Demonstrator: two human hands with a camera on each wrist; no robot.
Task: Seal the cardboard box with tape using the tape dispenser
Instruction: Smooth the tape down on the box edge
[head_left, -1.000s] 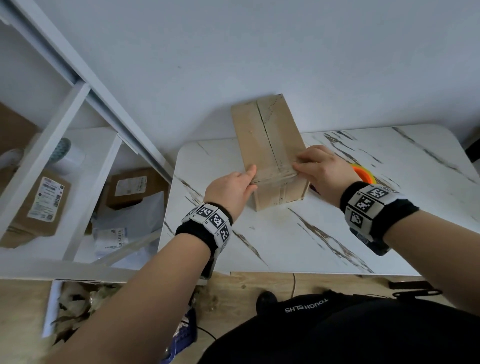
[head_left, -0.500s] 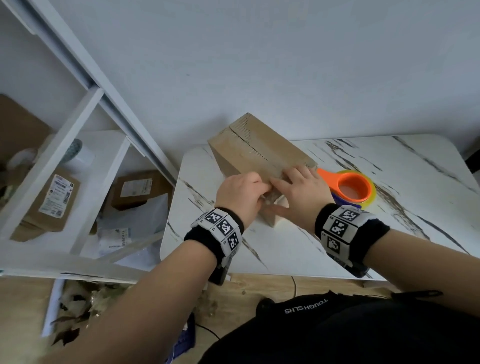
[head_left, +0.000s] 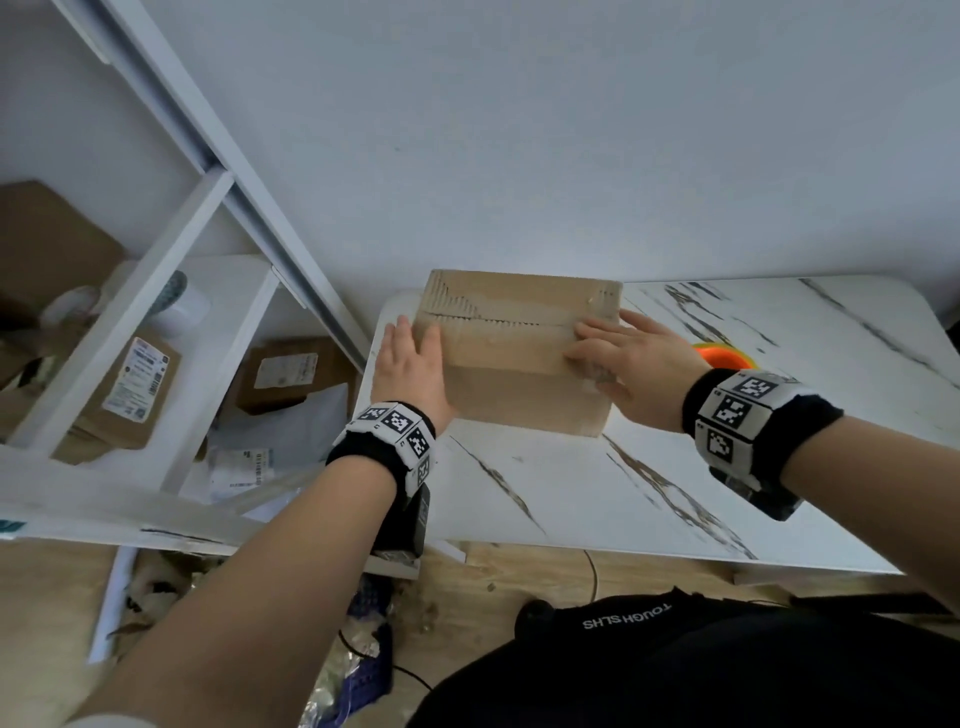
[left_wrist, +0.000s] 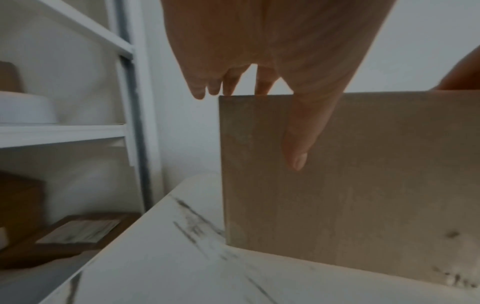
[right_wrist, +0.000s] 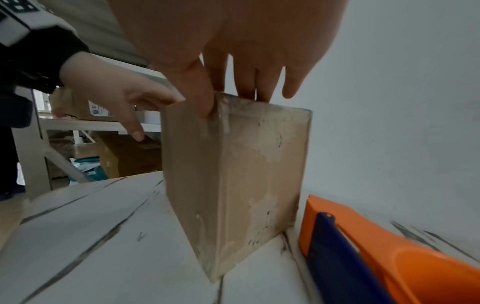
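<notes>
A brown cardboard box lies crosswise on the white marble table, its top seam running left to right. My left hand presses flat against the box's left end, and its thumb lies down the near face. My right hand rests on the right end with straight fingers over the top and its thumb at the corner. Clear tape runs down that end of the box. The orange and blue tape dispenser lies on the table right of the box, mostly hidden by my right hand in the head view.
A white shelf frame stands to the left with parcels and mail bags behind it. The white wall rises directly behind the box. The table's front edge is close to my body, with bare marble between it and the box.
The box has turned from pointing away from me to lying crosswise. Both hands have moved from its near end to its left and right ends.
</notes>
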